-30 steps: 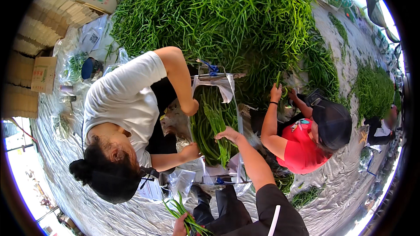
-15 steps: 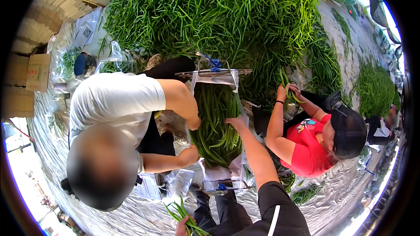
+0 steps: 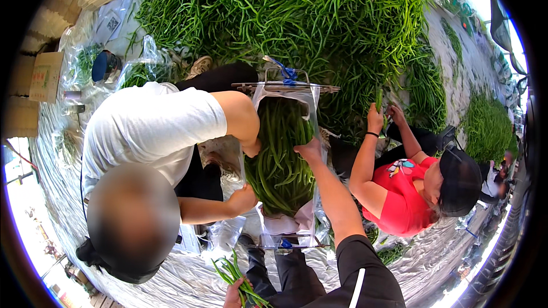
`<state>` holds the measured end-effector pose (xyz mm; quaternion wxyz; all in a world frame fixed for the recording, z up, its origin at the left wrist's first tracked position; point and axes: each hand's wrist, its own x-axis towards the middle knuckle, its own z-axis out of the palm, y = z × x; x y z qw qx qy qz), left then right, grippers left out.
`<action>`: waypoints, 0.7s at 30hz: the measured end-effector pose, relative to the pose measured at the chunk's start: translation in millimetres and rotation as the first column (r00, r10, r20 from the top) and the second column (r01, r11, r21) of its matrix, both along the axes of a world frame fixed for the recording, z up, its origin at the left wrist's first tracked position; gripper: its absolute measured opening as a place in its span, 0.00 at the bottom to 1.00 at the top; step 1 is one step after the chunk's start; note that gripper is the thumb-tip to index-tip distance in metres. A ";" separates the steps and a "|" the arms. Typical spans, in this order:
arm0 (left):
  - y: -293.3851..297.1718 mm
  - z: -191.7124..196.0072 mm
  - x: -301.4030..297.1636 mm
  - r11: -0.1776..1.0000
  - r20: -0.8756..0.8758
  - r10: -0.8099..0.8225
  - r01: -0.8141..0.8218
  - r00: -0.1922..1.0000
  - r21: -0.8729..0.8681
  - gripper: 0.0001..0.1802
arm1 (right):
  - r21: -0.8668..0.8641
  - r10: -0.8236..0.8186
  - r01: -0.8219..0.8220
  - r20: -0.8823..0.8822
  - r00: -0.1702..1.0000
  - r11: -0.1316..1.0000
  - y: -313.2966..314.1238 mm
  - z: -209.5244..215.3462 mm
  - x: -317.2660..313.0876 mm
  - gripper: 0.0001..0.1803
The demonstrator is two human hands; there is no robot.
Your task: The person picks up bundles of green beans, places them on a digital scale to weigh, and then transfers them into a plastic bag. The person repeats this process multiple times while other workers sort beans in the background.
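Note:
In front of me a clear plastic bag [image 3: 311, 115] is held stretched on a metal frame [image 3: 285, 87], filled with long green chili peppers [image 3: 279, 159]. My right hand [image 3: 310, 151] reaches over the bag's right side and touches the peppers inside; its fingers are partly hidden. Low in the view, my left hand [image 3: 234, 295] is closed around a small bunch of green chili peppers [image 3: 236, 276], away from the bag. At the bag's left side are both hands of a person in a white shirt [image 3: 154, 120], one close to the edge [image 3: 244, 197].
A large heap of green peppers [image 3: 279, 17] lies beyond the frame. To the right, a person in a red shirt [image 3: 397, 197] handles peppers. Cardboard boxes [image 3: 45, 77] stand at the left, near a blue-topped container [image 3: 105, 67]. Silvery sheeting [image 3: 188, 279] covers the ground.
My view has shifted slightly. The person in red has raised the peppers and drawn one hand away. My right hand stays at the bag's right side; my left still holds its bunch.

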<state>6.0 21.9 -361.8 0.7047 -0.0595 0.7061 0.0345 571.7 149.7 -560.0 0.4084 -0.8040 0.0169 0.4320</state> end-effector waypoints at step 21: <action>-3.4 -10.2 3.7 0.999 -0.017 -0.045 0.045 0.999 -0.002 0.18 | -0.126 -0.054 0.065 0.086 0.995 0.990 -2.1 -3.0 8.7 0.37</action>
